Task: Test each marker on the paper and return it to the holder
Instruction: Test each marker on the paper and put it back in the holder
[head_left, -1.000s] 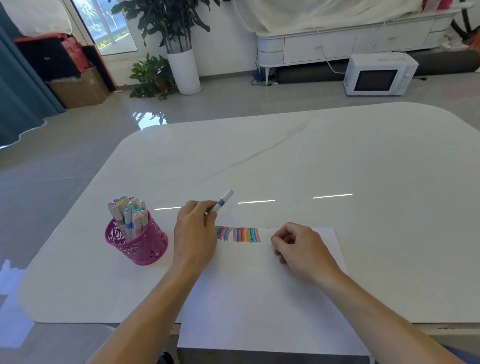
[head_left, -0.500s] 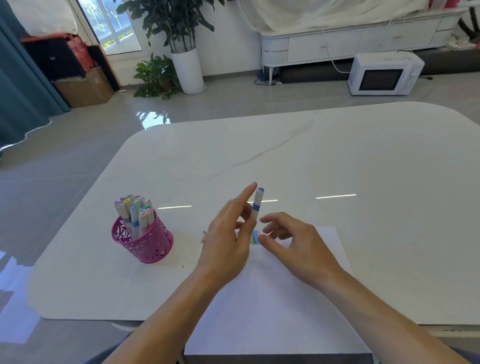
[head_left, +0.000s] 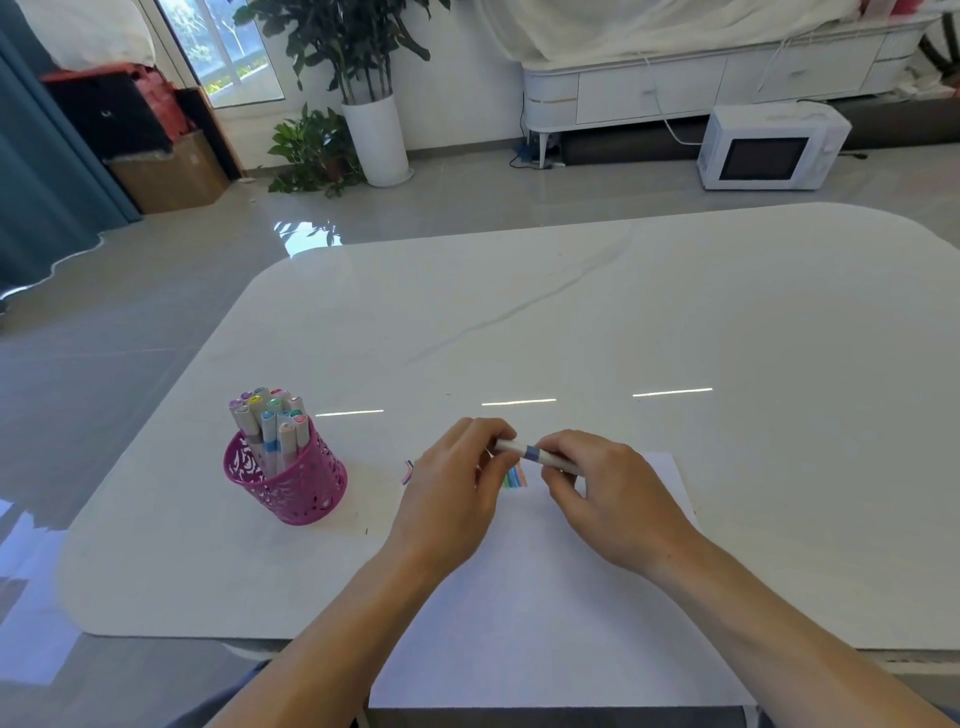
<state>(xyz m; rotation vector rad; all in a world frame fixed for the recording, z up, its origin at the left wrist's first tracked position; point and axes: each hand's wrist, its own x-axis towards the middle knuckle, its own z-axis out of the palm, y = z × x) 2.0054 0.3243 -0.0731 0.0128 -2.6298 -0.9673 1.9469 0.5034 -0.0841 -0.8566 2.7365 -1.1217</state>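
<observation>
A white marker with a blue band (head_left: 531, 453) lies level between both hands, just above the paper. My left hand (head_left: 457, 493) pinches its left end and my right hand (head_left: 608, 493) grips its right part. The white paper (head_left: 550, 623) lies on the table in front of me, with a row of coloured strokes (head_left: 514, 477) partly hidden by my hands. A pink openwork holder (head_left: 284, 480) stands to the left, with several capped markers (head_left: 267, 421) upright in it.
The white marble table (head_left: 571, 322) reaches far ahead and to the right. On the floor beyond it are a white microwave (head_left: 769, 148), a potted plant (head_left: 376, 137) and a cardboard box (head_left: 169, 174).
My left hand lifted the marker off the paper and moved right. My right hand rose from the paper to meet it, and both hands now hold the marker level.
</observation>
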